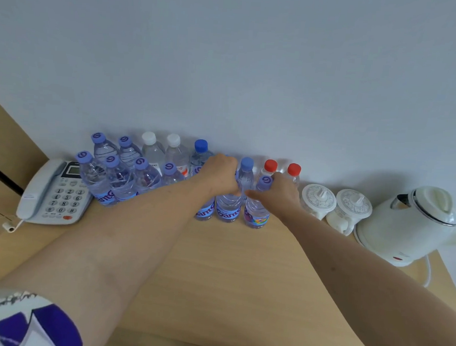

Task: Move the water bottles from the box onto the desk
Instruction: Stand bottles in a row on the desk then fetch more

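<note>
Several clear water bottles stand in two rows on the wooden desk (pixel 228 267) against the white wall, with lilac, white, blue and red caps. My left hand (pixel 219 175) grips the top of a lilac-labelled bottle (pixel 228 208) in the front row. Just to its right, my right hand (pixel 280 194) grips another front-row bottle (pixel 256 211) with a lilac cap. Both bottles stand upright on the desk. Two red-capped bottles (pixel 270 167) stand behind my right hand. The box is out of view.
A white desk telephone (pixel 55 193) lies at the left end of the rows. Two white lidded cups (pixel 318 200) and a white electric kettle (pixel 417 224) with its cord stand to the right. A wooden panel runs along the left.
</note>
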The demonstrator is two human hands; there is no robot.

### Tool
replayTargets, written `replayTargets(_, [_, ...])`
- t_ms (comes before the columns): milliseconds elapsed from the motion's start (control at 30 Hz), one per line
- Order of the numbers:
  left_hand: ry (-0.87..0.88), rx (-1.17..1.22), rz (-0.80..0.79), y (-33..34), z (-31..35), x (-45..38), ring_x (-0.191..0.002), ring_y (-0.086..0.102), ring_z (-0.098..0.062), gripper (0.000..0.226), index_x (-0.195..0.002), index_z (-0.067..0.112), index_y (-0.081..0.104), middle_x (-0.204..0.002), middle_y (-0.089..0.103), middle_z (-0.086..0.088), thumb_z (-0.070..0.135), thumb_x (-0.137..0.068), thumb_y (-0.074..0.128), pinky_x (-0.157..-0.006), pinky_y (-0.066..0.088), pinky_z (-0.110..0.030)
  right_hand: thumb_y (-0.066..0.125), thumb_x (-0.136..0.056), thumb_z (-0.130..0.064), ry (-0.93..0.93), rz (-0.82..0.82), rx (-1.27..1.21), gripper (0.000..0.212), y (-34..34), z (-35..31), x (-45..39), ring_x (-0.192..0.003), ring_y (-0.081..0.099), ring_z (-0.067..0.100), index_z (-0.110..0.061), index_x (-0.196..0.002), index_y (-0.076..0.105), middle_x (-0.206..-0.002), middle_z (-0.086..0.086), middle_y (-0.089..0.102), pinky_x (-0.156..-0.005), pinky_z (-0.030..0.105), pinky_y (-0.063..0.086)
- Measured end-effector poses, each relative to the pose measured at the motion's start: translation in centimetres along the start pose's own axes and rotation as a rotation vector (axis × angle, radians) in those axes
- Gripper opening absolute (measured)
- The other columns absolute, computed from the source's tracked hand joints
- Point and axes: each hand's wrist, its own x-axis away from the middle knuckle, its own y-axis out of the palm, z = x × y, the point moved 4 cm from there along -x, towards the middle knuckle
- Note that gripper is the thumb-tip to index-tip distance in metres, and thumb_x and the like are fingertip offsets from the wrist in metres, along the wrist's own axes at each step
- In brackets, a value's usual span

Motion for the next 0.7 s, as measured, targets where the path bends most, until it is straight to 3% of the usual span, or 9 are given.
replayTargets(100, [0.015,-0.004,-0.046,-0.2,0.0,-0.2,-0.071,0.055,-0.026,0.020,-0.078,0.009,0.063,-0.073,0.060,-0.007,0.020,-0.077,0.080,-0.059,0.039,-0.028,0.089,-0.068,-0.036,-0.013,0.007,0.024,0.058,-0.2,-0.6,-0.4,-0.084,0.056,0.022,-0.010,-0.106,0.053,-0.085,-0.002,0.053,-0.066,0.033,0.042])
replayTargets(233, [0.020,-0.025,-0.058,-0.3,-0.1,-0.4,-0.081,0.066,-0.029,0.028,-0.090,0.004,0.069,-0.086,0.070,-0.012,0.021,-0.075,0.086,-0.064,0.046,-0.031,0.091,-0.066,-0.011,-0.050,-0.083,-0.126,0.054,0.0,-0.8,-1.0,-0.087,0.059,0.024,-0.009,-0.108,0.057,-0.087,0.000,0.056,-0.073,0.036,0.052])
replayTargets(300, [0.018,-0.028,-0.056,-0.2,-0.1,-0.4,-0.080,0.065,-0.028,0.034,-0.092,0.005,0.070,-0.087,0.070,-0.011,0.025,-0.073,0.089,-0.065,0.047,-0.031,0.093,-0.066,-0.023,-0.057,-0.080,-0.105,0.051,0.1,-0.8,-1.0,-0.078,0.057,0.020,-0.011,-0.099,0.057,-0.082,-0.001,0.056,-0.070,0.037,0.051])
replayTargets(367, [0.010,-0.026,-0.048,-0.2,-0.2,-0.5,-0.079,0.062,-0.026,0.036,-0.091,0.008,0.068,-0.085,0.067,-0.008,0.029,-0.071,0.091,-0.066,0.046,-0.031,0.090,-0.066,-0.040,-0.052,-0.029,-0.012,0.048,0.1,-1.1,-1.0,-0.066,0.051,0.014,-0.015,-0.084,0.053,-0.072,-0.003,0.052,-0.057,0.031,0.041])
replayTargets(433, [0.005,-0.020,-0.047,-0.1,-0.3,-0.5,-0.080,0.063,-0.026,0.035,-0.090,0.010,0.068,-0.082,0.065,-0.006,0.028,-0.071,0.091,-0.066,0.045,-0.031,0.086,-0.069,-0.039,-0.055,0.009,0.052,0.045,0.1,-1.5,-1.0,-0.063,0.049,0.015,-0.016,-0.079,0.049,-0.070,-0.003,0.051,-0.050,0.028,0.033])
replayTargets(600, [-0.004,-0.020,-0.049,-0.2,-0.2,-0.4,-0.085,0.067,-0.030,0.032,-0.095,0.007,0.069,-0.091,0.070,-0.011,0.024,-0.075,0.087,-0.067,0.050,-0.033,0.088,-0.067,-0.013,-0.111,-0.015,-0.041,0.048,0.1,-1.4,-1.1,-0.080,0.057,0.021,-0.010,-0.105,0.059,-0.090,0.003,0.059,-0.059,0.026,0.042])
replayTargets(700, [-0.008,-0.020,-0.049,-0.2,0.0,-0.5,-0.087,0.068,-0.031,0.029,-0.096,0.006,0.069,-0.093,0.070,-0.013,0.020,-0.077,0.085,-0.065,0.047,-0.032,0.087,-0.068,-0.013,-0.153,-0.004,-0.023,0.049,0.0,-1.1,-0.9,-0.082,0.057,0.021,-0.012,-0.108,0.059,-0.091,0.000,0.060,-0.057,0.022,0.038])
